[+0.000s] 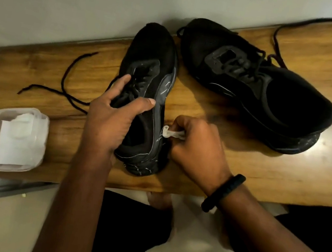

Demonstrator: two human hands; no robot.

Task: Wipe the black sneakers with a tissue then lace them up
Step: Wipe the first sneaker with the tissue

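A black sneaker (148,67) stands toe-away near the front edge of a wooden counter (284,180), its partly laced mate (266,94) just beside it to the right. The left hand (112,121) grips the black sneaker at the throat, thumb hooked over the collar and fingers curled on the tongue. The right hand (196,149) pinches a wadded tissue (170,132) against the shoe's side near the heel. The shoe looks light. Its knit upper seems soft enough to cave under a rub and its sole looks the stiffer part, so a hold at the collar or heel should steady it best. The tissue looks thin and could shred on the sole's edge. A loose lace (67,86) trails limp to the left, near a clear tub (7,166) of spare tissues.
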